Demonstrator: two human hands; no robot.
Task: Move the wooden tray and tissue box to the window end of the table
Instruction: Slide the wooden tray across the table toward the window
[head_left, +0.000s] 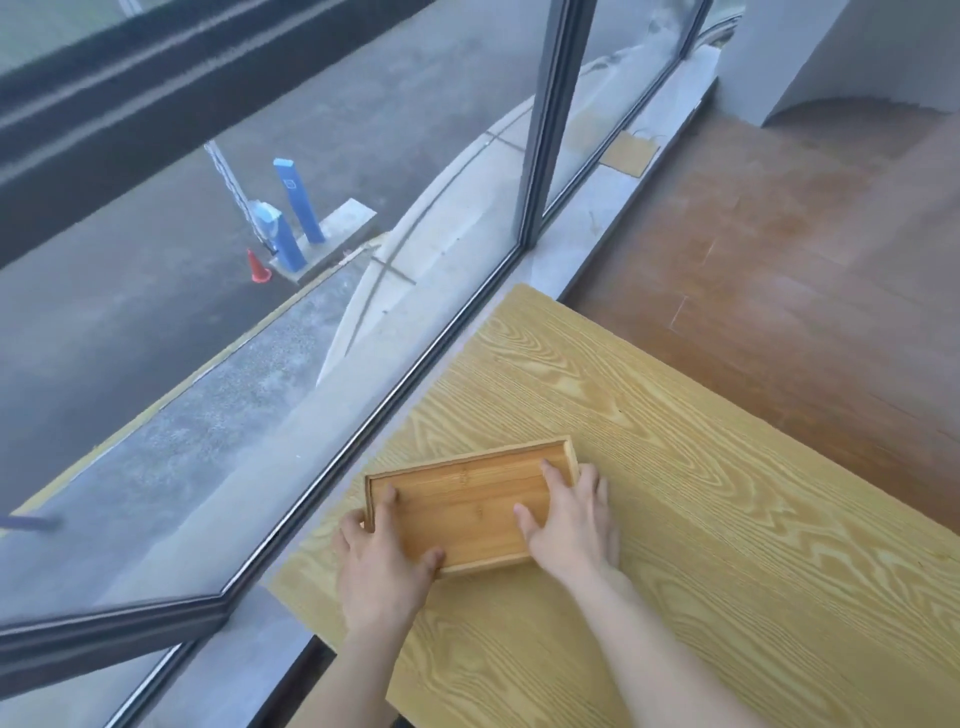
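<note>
A small rectangular wooden tray (467, 499), empty inside, lies on the light wood-grain table (701, 493) close to the edge that runs along the window. My left hand (382, 566) grips its near left corner, thumb and fingers over the rim. On the tray's right end, my right hand (571, 525) holds on with fingers reaching inside it. The tissue box is not in view.
A large window (260, 260) with a dark frame post (550, 124) and a grey sill (597, 244) runs along the table's left edge. Brown wooden floor (805, 260) lies beyond the table's far edge. A white wall (831, 47) stands at the top right.
</note>
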